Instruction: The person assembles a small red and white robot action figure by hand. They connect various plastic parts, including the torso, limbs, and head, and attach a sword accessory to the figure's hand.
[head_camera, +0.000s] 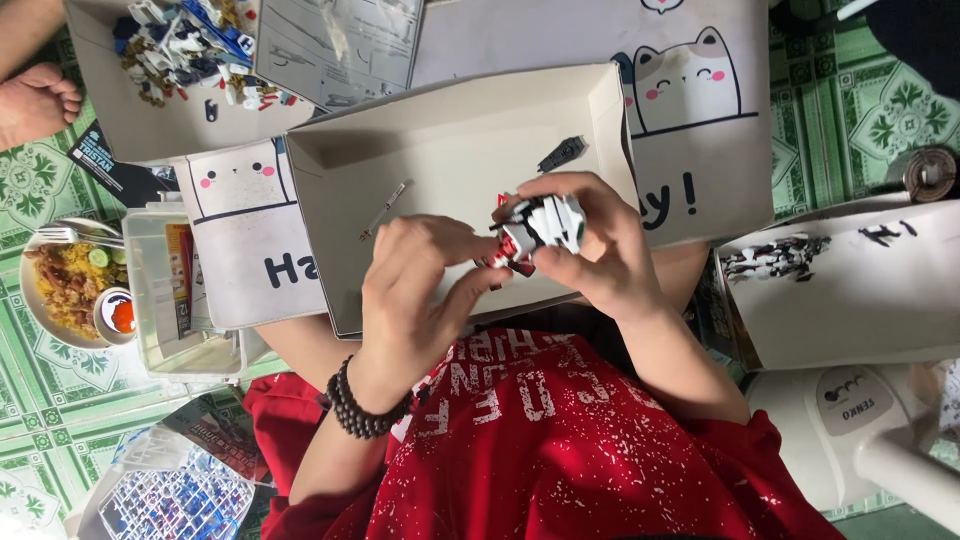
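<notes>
Both hands, left (415, 290) and right (600, 250), pinch a small model (535, 228) over a box (440, 150); it looks light, brittle, best held by its body.

A green patterned tiled floor (880, 110) carries everything. On it lies a white sheet printed with cartoon cats (700, 120), and on that sit an open cardboard box lid (330, 240) and a second tray of model parts (150, 130). A plate of fried rice (60, 290) rests on the tiles at one side, a clear plastic container (160, 340) just beside it, and a white box (860, 300) at the other side.
</notes>
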